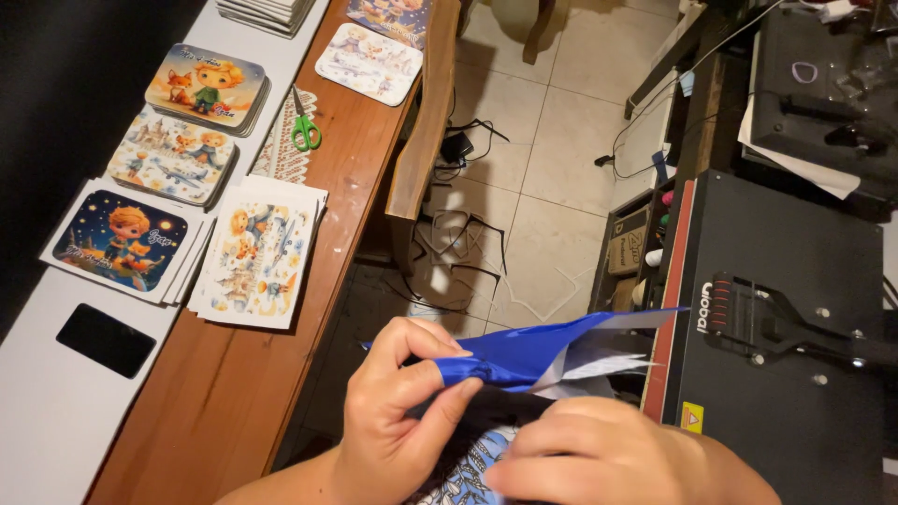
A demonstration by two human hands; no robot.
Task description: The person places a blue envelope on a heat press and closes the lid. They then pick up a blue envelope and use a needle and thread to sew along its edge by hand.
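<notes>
— Blue glossy film sheet (524,353), thin with a white backing peeling away at its far end: where is it sitting right now?

— It is hanging in the air just above both hands, running from the left hand (398,411) out to the right toward the black heat press machine (786,327). The left hand is pinching its near end, thumb and forefinger pressed together on the crumpled blue edge.

— And the right hand (599,454)?

— It is lying lower, just beside the left one, fingers pressed together and flat over a blue-and-white patterned printed piece (472,468). I cannot tell whether it is gripping anything underneath.

— How is that film likely to be handling?

— Very light and limp, I would judge, and slippery on the glossy face. It is creasing where the fingers are squeezing it, so it looks easy to wrinkle or tear. The near corner, where the layers are separating, seems the sensible place to be holding it.

— What is lying farther out?

— To the left of the hands, a brown wooden bench (234,393) is carrying stacks of illustrated cartoon prints (253,252), and beyond them green-handled scissors (304,126). A black flat phone (105,339) is resting on the white surface past those.
</notes>
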